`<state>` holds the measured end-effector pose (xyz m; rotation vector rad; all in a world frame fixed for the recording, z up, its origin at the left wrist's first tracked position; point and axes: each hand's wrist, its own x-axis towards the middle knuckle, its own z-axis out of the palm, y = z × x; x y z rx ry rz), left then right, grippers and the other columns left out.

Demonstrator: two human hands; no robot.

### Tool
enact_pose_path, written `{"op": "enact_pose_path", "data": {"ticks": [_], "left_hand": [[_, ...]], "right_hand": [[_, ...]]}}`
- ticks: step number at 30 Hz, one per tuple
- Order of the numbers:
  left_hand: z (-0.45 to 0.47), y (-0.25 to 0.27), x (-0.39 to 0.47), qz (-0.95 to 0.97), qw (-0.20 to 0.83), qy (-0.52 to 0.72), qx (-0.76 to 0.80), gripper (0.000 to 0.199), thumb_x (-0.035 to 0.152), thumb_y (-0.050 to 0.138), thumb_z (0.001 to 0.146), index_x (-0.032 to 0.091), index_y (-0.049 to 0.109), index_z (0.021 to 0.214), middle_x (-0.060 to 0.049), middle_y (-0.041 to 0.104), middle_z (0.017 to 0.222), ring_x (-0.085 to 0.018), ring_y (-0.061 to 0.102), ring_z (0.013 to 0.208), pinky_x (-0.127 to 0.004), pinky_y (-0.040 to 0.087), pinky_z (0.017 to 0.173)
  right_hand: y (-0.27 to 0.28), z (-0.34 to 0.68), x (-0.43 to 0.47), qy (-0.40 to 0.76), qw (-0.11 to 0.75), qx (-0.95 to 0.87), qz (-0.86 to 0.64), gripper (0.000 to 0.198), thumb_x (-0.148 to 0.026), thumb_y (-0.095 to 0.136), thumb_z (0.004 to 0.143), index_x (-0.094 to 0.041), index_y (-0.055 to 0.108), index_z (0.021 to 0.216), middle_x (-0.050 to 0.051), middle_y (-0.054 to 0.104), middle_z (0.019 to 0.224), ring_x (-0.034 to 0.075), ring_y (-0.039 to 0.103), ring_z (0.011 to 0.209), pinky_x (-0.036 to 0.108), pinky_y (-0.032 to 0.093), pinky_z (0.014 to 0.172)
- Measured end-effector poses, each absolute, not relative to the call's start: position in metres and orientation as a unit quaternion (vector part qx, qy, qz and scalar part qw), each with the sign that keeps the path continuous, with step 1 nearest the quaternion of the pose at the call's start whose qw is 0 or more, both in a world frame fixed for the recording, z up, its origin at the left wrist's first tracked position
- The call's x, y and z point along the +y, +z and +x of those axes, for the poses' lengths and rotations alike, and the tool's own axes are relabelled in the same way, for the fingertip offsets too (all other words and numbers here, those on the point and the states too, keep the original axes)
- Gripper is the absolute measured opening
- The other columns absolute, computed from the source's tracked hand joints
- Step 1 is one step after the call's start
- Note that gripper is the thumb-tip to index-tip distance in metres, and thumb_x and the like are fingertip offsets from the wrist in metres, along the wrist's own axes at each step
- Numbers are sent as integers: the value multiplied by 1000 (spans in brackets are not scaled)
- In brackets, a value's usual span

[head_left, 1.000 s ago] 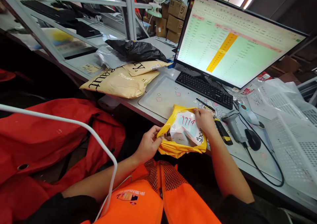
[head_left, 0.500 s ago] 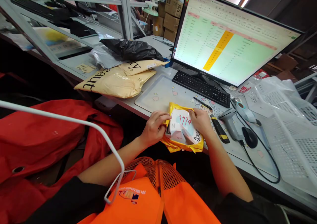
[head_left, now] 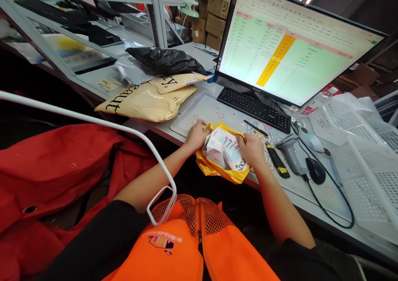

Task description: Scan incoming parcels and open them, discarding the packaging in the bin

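Observation:
A yellow mailing bag (head_left: 209, 167), torn open along its top side, rests at the desk's front edge. Inside it shows a white and pale blue box (head_left: 221, 145) with "9974" handwritten in red and a crumpled or folded flap in front. My left hand (head_left: 197, 136) is closed on the bag's left edge, its fingertips partly hidden by the yellow film. With thumb on top, my right hand (head_left: 252, 149) grips the bag's right edge beside the box. Just right of that hand lies a black and yellow box cutter (head_left: 277, 161).
Behind the bag are a keyboard (head_left: 253, 109), a pen (head_left: 255, 127) and a monitor (head_left: 292, 44). A barcode scanner (head_left: 292, 156), a mouse (head_left: 315, 170) and white plastic baskets (head_left: 367, 185) stand right. Beige parcels (head_left: 149, 102) and a black bag (head_left: 164, 61) are piled left.
The yellow bag has moved slightly up and left, with its left side pulled wider. My left hand has shifted up toward the bag's far left corner; my right hand keeps its hold.

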<state>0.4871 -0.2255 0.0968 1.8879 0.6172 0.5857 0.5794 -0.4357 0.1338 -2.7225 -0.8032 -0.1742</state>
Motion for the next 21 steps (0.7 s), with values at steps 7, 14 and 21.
{"op": "enact_pose_path", "data": {"ticks": [7, 14, 21], "left_hand": [[455, 116, -218, 897, 300, 319, -57, 13, 22, 55, 98, 21, 68, 101, -6, 72, 93, -20, 65, 83, -30, 52, 82], [437, 138, -229, 794, 593, 111, -79, 58, 66, 42, 105, 18, 75, 107, -13, 77, 97, -26, 74, 93, -32, 59, 78], [422, 158, -263, 699, 682, -132, -169, 73, 51, 92, 69, 19, 70, 131, -12, 78, 113, -32, 77, 104, -34, 66, 79]], "right_hand": [[138, 566, -450, -93, 360, -226, -900, 37, -41, 47, 98, -24, 47, 66, 3, 56, 64, 20, 47, 65, 33, 32, 66], [138, 519, -473, -70, 511, -180, -837, 45, -59, 47, 99, -25, 45, 70, -1, 47, 66, 17, 42, 65, 30, 36, 61], [135, 459, -519, 21, 537, -143, -831, 59, -73, 52, 98, -21, 57, 70, 2, 56, 66, 18, 52, 63, 31, 44, 59]]}}
